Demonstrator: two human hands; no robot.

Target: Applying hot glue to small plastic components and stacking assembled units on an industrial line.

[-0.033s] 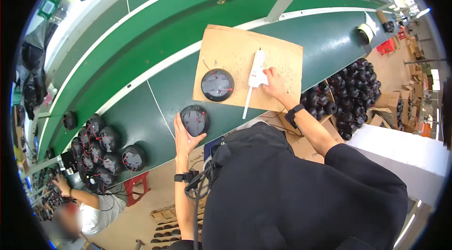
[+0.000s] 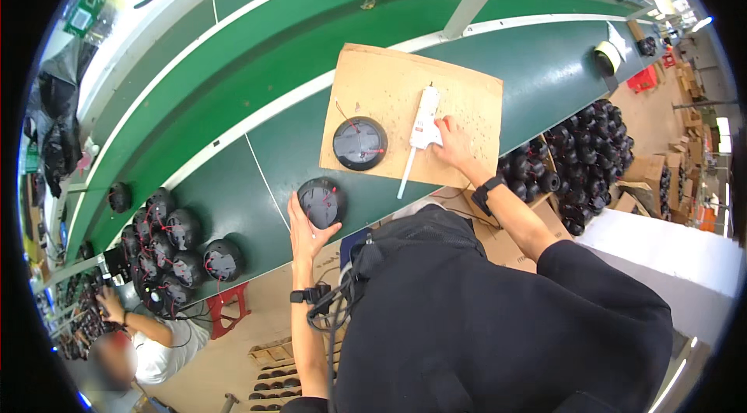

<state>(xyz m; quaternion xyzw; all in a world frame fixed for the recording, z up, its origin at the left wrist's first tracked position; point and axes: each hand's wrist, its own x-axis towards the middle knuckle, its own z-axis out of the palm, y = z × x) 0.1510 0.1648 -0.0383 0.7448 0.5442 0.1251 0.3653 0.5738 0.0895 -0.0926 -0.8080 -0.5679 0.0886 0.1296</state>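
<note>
My left hand (image 2: 305, 237) curls its fingers and thumb round the rim of a round black housing (image 2: 321, 201) on the dark green bench, near its front edge. The housing's flat face is up, with small red wire ends on it. My right hand (image 2: 454, 142) is closed on the handle of a white hot glue gun (image 2: 426, 119). Its nozzle points away from me, and a pale glue stick (image 2: 405, 174) juts from its back end. Left of the gun, a second round black housing (image 2: 359, 143) with red wires rests on a cardboard sheet (image 2: 467, 90).
Several black housings (image 2: 185, 229) cluster on the bench at left, where a co-worker in a white top (image 2: 167, 353) reaches in. Many black round parts (image 2: 595, 148) are heaped beyond the bench at right. A metal post (image 2: 471, 5) stands behind the cardboard. A tape roll (image 2: 607, 59) sits far right.
</note>
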